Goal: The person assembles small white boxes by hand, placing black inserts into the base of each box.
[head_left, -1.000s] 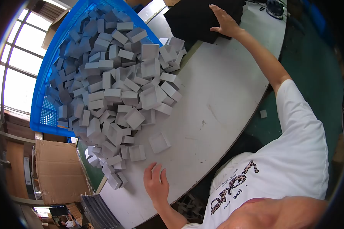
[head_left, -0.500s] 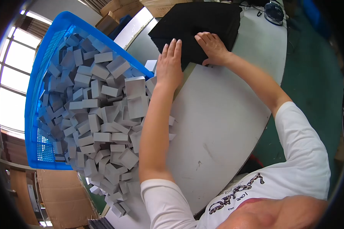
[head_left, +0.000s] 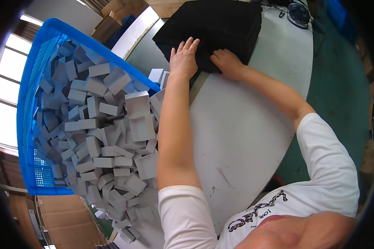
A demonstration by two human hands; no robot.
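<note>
A large black stack (head_left: 220, 25), with a matte top and layered-looking edges, lies at the far end of the white table (head_left: 232, 137). My left hand (head_left: 184, 60) rests on its near left part, palm down with the fingers apart. To the right, my right hand (head_left: 229, 64) is at the stack's front edge with its fingers curled in. Whatever those fingers pinch is hidden. Small white open boxes (head_left: 108, 108) lie heaped to the left of my left forearm.
A blue plastic basket (head_left: 23, 124) lies tipped with its open side toward the table, and the boxes spill from it. A small fan (head_left: 298, 14) stands at the far right corner. Cardboard boxes (head_left: 166, 7) are behind the table, and another carton (head_left: 68, 220) sits at lower left.
My right hand has gone from spread fingers to curled ones at the stack's edge. The left hand has shifted slightly, its fingers more spread. The view has moved a little.
</note>
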